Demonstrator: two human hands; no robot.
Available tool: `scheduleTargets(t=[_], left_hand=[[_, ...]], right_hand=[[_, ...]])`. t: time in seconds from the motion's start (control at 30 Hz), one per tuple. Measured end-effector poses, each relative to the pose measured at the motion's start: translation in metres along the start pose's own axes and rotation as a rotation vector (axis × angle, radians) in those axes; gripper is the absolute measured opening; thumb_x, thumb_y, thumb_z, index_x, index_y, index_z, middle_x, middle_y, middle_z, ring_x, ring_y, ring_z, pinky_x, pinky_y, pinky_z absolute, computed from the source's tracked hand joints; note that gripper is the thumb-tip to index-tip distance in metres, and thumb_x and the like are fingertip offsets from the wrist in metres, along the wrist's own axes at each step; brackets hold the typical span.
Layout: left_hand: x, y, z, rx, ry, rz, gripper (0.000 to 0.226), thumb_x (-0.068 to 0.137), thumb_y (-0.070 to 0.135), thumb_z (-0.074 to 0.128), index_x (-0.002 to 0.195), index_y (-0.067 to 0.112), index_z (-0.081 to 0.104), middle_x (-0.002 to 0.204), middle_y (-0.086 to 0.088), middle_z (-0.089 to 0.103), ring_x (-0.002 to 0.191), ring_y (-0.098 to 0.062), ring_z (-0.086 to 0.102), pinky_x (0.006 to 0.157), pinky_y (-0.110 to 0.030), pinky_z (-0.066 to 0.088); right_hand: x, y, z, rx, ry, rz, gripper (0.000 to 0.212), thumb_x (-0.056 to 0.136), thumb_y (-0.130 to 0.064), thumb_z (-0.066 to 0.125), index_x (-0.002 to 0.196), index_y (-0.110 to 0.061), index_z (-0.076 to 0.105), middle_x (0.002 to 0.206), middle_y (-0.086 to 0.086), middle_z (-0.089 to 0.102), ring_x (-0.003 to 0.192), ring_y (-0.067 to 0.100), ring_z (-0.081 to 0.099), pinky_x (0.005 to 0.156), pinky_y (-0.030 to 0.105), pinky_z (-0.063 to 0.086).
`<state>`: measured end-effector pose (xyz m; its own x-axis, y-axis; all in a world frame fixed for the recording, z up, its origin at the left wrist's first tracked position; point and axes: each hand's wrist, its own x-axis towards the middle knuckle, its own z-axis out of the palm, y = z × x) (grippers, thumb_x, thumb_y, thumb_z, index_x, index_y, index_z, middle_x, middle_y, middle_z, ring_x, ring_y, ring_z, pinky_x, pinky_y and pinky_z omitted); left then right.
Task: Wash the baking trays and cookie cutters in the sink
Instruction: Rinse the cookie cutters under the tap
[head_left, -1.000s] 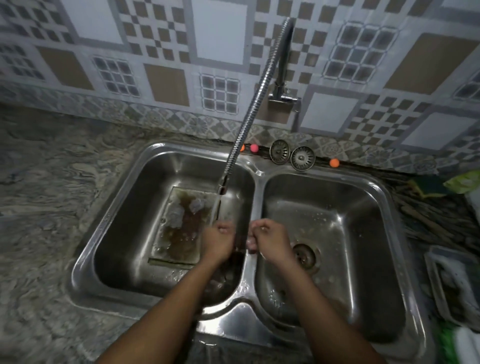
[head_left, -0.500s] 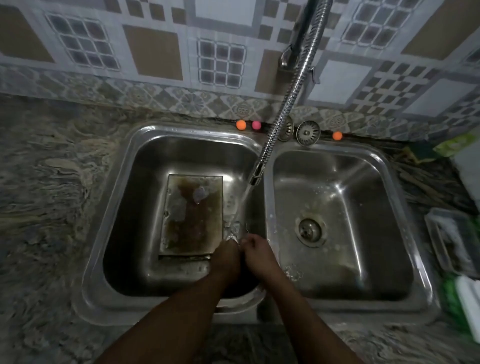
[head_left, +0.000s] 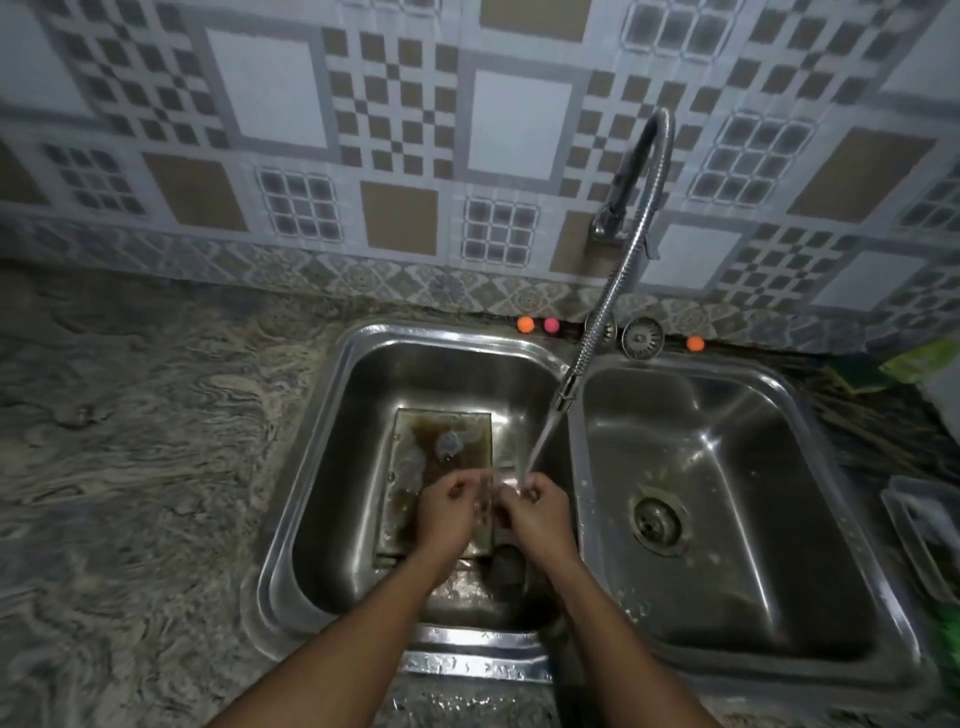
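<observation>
Under the water stream (head_left: 537, 447), you had your left hand (head_left: 447, 512) and right hand (head_left: 537, 512) close together, fingers curled in toward each other. Something glinted in the gap between them. I cannot tell whether it was a small cookie cutter pinched there or only splashing water, so I cannot tell if either hand gripped anything.

Directly below your hands, and reaching away from them toward the wall, the baking tray (head_left: 441, 447) lay flat on the floor of the left basin (head_left: 332, 493). Its surface was brown with residue and blotched with pale film. The faucet nozzle (head_left: 565, 397) hung just beyond your right hand and above it, aimed down at your fingers rather than at the tray. The right basin (head_left: 753, 493) sat beside your right hand, with nothing to wash visible in it.

By my reading, you were at a rinsing step, working on a small piece or on your own hands, and the tray was not yet scrubbed. The next move called for taking a firm hold on the tray's near edge, right under your palms, and tilting it into the stream. It also called for something to scrub with. What looked like a green scrub pad (head_left: 857, 376) lay well off to the right of your right hand, past the right basin.
</observation>
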<state>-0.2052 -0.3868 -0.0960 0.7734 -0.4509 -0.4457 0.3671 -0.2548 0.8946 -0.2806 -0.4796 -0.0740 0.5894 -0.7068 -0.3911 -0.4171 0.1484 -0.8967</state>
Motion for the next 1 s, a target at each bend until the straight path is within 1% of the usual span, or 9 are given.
scheduleTargets(t=[0.07, 0.13, 0.27, 0.4, 0.53, 0.6, 0.7, 0.83, 1.0], left_hand=[[-0.008, 0.022, 0.002, -0.227, -0.107, -0.132, 0.025, 0.1, 0.017, 0.049, 0.103, 0.01, 0.073, 0.088, -0.011, 0.073, 0.063, -0.017, 0.063, 0.048, -0.024, 0.049], [-0.013, 0.042, 0.007, -0.271, -0.17, -0.125, 0.026, 0.1, 0.024, 0.052, 0.104, 0.009, 0.072, 0.082, -0.01, 0.07, 0.06, -0.015, 0.059, 0.047, -0.022, 0.043], [-0.012, 0.07, 0.017, -0.193, -0.152, -0.061, 0.02, 0.094, 0.029, 0.062, 0.096, 0.012, 0.072, 0.078, -0.01, 0.07, 0.066, -0.022, 0.06, 0.048, -0.026, 0.038], [-0.016, 0.09, 0.025, -0.164, -0.198, -0.027, 0.015, 0.089, 0.02, 0.07, 0.087, 0.006, 0.071, 0.075, -0.009, 0.067, 0.069, -0.019, 0.061, 0.061, -0.028, 0.048], [-0.015, 0.086, 0.021, -0.096, -0.23, -0.074, 0.014, 0.092, 0.014, 0.061, 0.088, 0.01, 0.074, 0.07, -0.007, 0.066, 0.055, -0.015, 0.055, 0.054, -0.028, 0.041], [-0.013, 0.087, 0.02, -0.084, -0.199, -0.089, 0.018, 0.09, 0.022, 0.061, 0.087, 0.009, 0.073, 0.065, -0.007, 0.064, 0.05, -0.016, 0.05, 0.052, -0.027, 0.035], [-0.012, 0.096, 0.023, -0.086, -0.2, -0.115, 0.036, 0.089, 0.042, 0.067, 0.094, 0.006, 0.071, 0.069, -0.008, 0.066, 0.054, -0.018, 0.052, 0.049, -0.025, 0.034], [-0.015, 0.099, 0.024, -0.088, -0.247, -0.159, 0.016, 0.096, 0.023, 0.058, 0.086, 0.015, 0.067, 0.059, 0.004, 0.066, 0.049, -0.008, 0.054, 0.048, -0.02, 0.039], [-0.004, 0.09, 0.013, -0.268, -0.202, -0.104, 0.016, 0.098, 0.012, 0.047, 0.094, 0.003, 0.06, 0.081, -0.015, 0.066, 0.053, -0.013, 0.06, 0.041, -0.021, 0.042]], right_hand=[[-0.005, -0.001, 0.003, 0.05, -0.003, -0.048, 0.026, 0.093, -0.025, 0.063, 0.069, -0.015, 0.065, 0.064, 0.007, 0.065, 0.061, 0.019, 0.059, 0.065, 0.037, 0.049], [-0.008, -0.009, 0.003, 0.051, -0.072, -0.091, 0.023, 0.097, -0.028, 0.056, 0.082, -0.017, 0.069, 0.076, 0.007, 0.071, 0.071, 0.024, 0.066, 0.07, 0.041, 0.053], [-0.013, -0.029, 0.0, 0.079, -0.148, -0.185, 0.018, 0.097, -0.007, 0.054, 0.104, -0.012, 0.069, 0.089, 0.008, 0.074, 0.08, 0.018, 0.068, 0.07, 0.032, 0.054], [-0.014, -0.031, -0.012, -0.031, -0.067, -0.206, 0.035, 0.099, -0.021, 0.052, 0.075, -0.002, 0.068, 0.065, 0.007, 0.066, 0.06, 0.013, 0.058, 0.057, 0.029, 0.044], [-0.012, -0.032, -0.013, -0.067, -0.014, -0.184, 0.03, 0.101, -0.018, 0.049, 0.082, -0.011, 0.071, 0.075, 0.002, 0.074, 0.069, 0.015, 0.068, 0.062, 0.025, 0.05], [-0.012, -0.033, -0.014, -0.1, 0.029, -0.253, 0.033, 0.099, -0.019, 0.054, 0.069, -0.016, 0.068, 0.062, -0.003, 0.068, 0.057, 0.003, 0.06, 0.056, 0.021, 0.044], [-0.006, -0.032, -0.018, -0.22, 0.122, -0.39, 0.043, 0.099, -0.031, 0.054, 0.057, -0.021, 0.059, 0.054, -0.003, 0.058, 0.051, 0.004, 0.051, 0.052, 0.026, 0.037], [-0.002, -0.026, -0.011, -0.238, 0.191, -0.474, 0.016, 0.091, -0.011, 0.059, 0.089, -0.026, 0.064, 0.082, -0.007, 0.065, 0.076, 0.003, 0.061, 0.067, 0.02, 0.048], [0.003, -0.028, -0.011, -0.092, 0.244, -0.449, 0.009, 0.084, -0.01, 0.071, 0.086, -0.018, 0.071, 0.089, -0.003, 0.064, 0.081, 0.005, 0.062, 0.07, 0.012, 0.047]])
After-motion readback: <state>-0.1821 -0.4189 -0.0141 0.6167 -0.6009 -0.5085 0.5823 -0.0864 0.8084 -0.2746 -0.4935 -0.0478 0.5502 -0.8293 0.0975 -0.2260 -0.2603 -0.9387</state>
